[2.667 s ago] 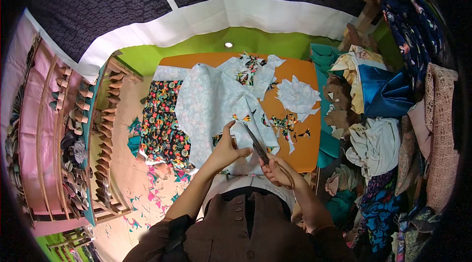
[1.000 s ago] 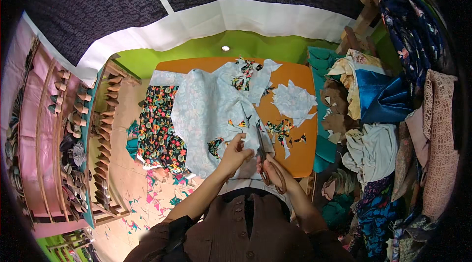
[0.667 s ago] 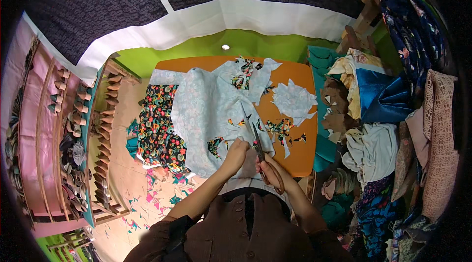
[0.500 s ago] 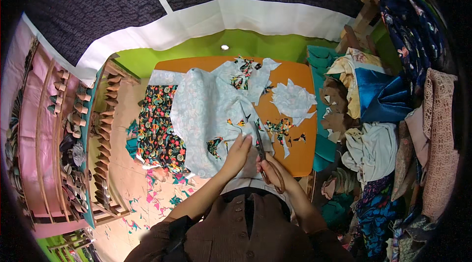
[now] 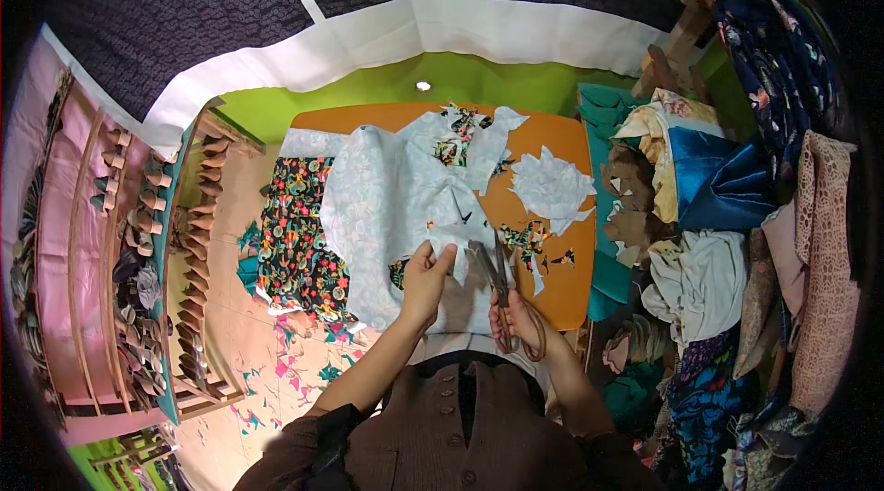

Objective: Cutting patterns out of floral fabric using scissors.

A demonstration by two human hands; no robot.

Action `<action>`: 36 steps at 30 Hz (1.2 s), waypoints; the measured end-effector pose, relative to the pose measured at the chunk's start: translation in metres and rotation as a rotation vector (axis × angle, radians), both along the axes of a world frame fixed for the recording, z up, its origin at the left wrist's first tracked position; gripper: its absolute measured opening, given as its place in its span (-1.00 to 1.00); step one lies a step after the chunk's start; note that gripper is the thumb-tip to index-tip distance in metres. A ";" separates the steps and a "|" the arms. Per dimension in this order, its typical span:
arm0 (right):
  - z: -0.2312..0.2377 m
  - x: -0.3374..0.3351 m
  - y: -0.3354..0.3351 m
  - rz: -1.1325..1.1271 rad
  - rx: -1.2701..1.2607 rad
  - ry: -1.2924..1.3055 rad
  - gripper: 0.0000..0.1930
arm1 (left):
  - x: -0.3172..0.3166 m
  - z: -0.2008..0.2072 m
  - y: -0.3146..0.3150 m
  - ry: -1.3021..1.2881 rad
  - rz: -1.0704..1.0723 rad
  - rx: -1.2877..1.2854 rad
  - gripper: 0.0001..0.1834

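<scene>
On the orange table (image 5: 560, 302) lies a large fabric sheet (image 5: 368, 215), pale underside up, its left part showing a black floral print. My left hand (image 5: 426, 284) is closed at the sheet's near part, thumb and forefinger pinching a pale edge of the fabric. Close to its right, my right hand (image 5: 517, 318) grips a large pair of scissors (image 5: 494, 268) with brown handles. The blades point away from me and stand apart, beside the pinched fabric. Whether they touch it I cannot tell.
Jagged pale offcuts (image 5: 551, 187) and floral scraps (image 5: 525, 240) lie on the table's right side. Folded cloths, including a shiny blue one (image 5: 714, 173), are heaped at the right. A wooden rack of shoe lasts (image 5: 195, 261) stands left; colourful scraps (image 5: 299, 367) litter the floor.
The scissors' blades have spread apart and turned more upright. My left hand has shifted slightly left and lifted the pale fabric edge, covering some of the printed patches.
</scene>
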State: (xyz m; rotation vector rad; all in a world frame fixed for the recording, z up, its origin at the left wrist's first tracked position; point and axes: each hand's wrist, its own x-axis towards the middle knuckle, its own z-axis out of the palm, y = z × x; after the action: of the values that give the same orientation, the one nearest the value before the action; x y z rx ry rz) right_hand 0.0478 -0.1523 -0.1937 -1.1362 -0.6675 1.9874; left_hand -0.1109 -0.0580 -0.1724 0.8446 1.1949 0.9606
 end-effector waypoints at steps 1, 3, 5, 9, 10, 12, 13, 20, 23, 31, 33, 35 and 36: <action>-0.001 0.003 -0.002 -0.010 0.012 -0.017 -0.47 | 0.001 0.002 0.002 -0.048 0.020 -0.016 -0.88; -0.001 0.010 -0.004 -0.022 0.023 -0.035 -0.46 | 0.002 0.009 0.005 -0.088 0.050 -0.019 -0.89; 0.006 0.013 -0.007 -0.019 0.125 0.016 -0.66 | -0.004 0.009 0.007 0.046 0.031 -0.017 -0.89; 0.024 0.020 -0.006 0.141 0.152 0.000 -0.70 | -0.006 -0.005 0.010 0.005 0.076 0.009 -0.87; 0.037 0.017 -0.002 0.150 0.113 -0.006 -0.69 | -0.005 -0.002 0.010 0.006 0.073 0.009 -0.87; 0.023 0.017 -0.001 0.192 0.147 -0.086 -0.66 | -0.001 0.004 0.009 -0.021 0.065 0.006 -0.87; 0.018 0.016 -0.001 0.238 0.183 -0.168 -0.63 | -0.003 0.003 0.009 -0.020 0.066 0.007 -0.87; 0.009 0.006 0.002 0.210 0.244 -0.088 -0.52 | 0.000 0.010 0.004 0.071 -0.026 0.033 -0.85; 0.003 0.000 0.006 0.170 0.244 -0.063 -0.48 | 0.001 0.006 0.000 0.017 -0.038 0.019 -0.83; 0.004 -0.009 0.012 0.036 0.217 0.015 -0.35 | 0.005 -0.002 -0.008 0.181 -0.129 0.124 -0.84; 0.000 -0.009 0.012 0.026 0.147 0.077 -0.34 | 0.009 0.003 -0.008 0.115 -0.101 0.089 -0.83; 0.001 -0.008 0.012 0.020 0.081 0.137 -0.33 | 0.008 0.002 -0.009 0.149 -0.105 0.109 -0.83; 0.004 -0.006 0.013 0.034 0.058 0.151 -0.34 | 0.007 0.002 -0.009 0.183 -0.111 0.129 -0.83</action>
State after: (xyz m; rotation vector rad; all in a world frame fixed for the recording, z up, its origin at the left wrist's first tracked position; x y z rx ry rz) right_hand 0.0414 -0.1395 -0.1893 -0.9349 -0.6652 2.0458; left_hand -0.1043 -0.0667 -0.1706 1.1092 1.2371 0.8911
